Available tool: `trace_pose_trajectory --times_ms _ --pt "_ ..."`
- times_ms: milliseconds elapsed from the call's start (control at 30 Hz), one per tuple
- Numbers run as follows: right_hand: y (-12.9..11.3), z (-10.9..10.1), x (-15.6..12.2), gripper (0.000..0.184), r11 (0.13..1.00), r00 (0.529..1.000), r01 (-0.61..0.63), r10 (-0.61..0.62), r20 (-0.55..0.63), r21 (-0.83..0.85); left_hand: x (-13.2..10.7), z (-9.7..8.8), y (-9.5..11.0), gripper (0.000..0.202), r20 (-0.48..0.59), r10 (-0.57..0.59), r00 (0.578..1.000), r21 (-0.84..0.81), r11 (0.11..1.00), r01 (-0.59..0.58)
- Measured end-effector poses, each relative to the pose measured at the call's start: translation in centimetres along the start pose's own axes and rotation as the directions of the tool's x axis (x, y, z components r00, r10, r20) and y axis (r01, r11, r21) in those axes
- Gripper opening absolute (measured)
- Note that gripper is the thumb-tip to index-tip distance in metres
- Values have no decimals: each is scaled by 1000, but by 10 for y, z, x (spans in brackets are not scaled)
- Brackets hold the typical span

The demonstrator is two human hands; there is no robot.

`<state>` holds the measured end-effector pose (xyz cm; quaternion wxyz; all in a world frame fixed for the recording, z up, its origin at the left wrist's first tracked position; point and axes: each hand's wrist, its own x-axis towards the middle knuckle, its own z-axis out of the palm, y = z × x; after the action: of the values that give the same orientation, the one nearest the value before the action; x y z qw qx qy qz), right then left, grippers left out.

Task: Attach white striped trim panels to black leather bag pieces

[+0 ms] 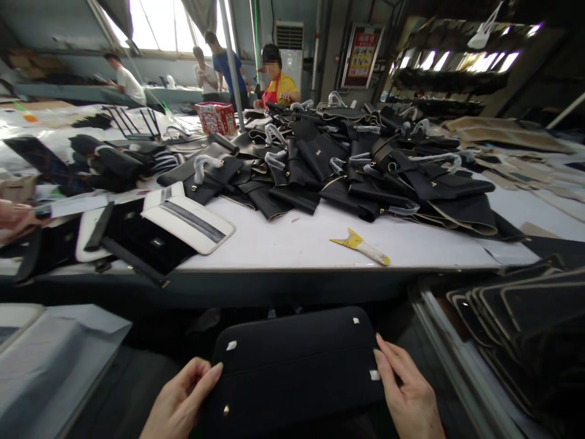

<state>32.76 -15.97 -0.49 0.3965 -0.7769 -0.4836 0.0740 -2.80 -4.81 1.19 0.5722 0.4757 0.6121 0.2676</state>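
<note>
Low in the head view I hold a flat black bag panel (292,366) with small white tabs and a metal stud, below the table's front edge. My left hand (180,399) grips its left edge, thumb on top and fingers curled under. My right hand (409,393) holds the right edge with the fingers pressed against the panel beside a white tab.
The white table (292,241) carries a big heap of black bags (356,164) with wrapped handles, a yellow-bladed scraper (361,246), and a white pad (189,222) on black pieces. Stacked dark panels (516,311) lie right. Another person's hand (16,219) shows far left; several people work behind.
</note>
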Motion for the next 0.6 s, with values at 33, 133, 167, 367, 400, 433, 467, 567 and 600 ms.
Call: trace_pose_trajectory --times_ms 33,133,167,367,400,433,467,567,600 --pt "1 1 -1 40 1000 1000 10 -10 -5 -3 -1 1 1 50 -6 3 1000 -15 1000 -3" --pt "4 3 -2 41 998 999 44 -44 -24 -34 -3 5 6 52 -2 0 1000 -43 999 0" --pt "6 3 -3 40 997 998 57 -59 -22 -52 -4 5 9 53 0 -1 1000 -55 998 1" --pt "5 -4 5 50 863 929 348 -371 8 -366 -6 5 9 54 15 34 999 -65 997 -33" --pt "0 -4 7 54 811 899 403 -438 15 -425 -6 4 7 54 9 52 999 -47 998 -51" --pt "-7 -2 10 59 756 865 456 -501 33 -470 -5 3 5 53 5 70 998 -27 997 -70" --pt "-15 1 13 63 700 826 509 -561 56 -500 -4 3 2 53 1 89 996 -9 996 -89" --pt "-38 23 23 77 530 676 674 -724 140 -514 -2 1 -2 53 -16 128 992 11 992 -127" --pt "-44 33 26 82 479 621 720 -768 156 -502 -1 0 -3 55 -19 135 991 17 991 -135"
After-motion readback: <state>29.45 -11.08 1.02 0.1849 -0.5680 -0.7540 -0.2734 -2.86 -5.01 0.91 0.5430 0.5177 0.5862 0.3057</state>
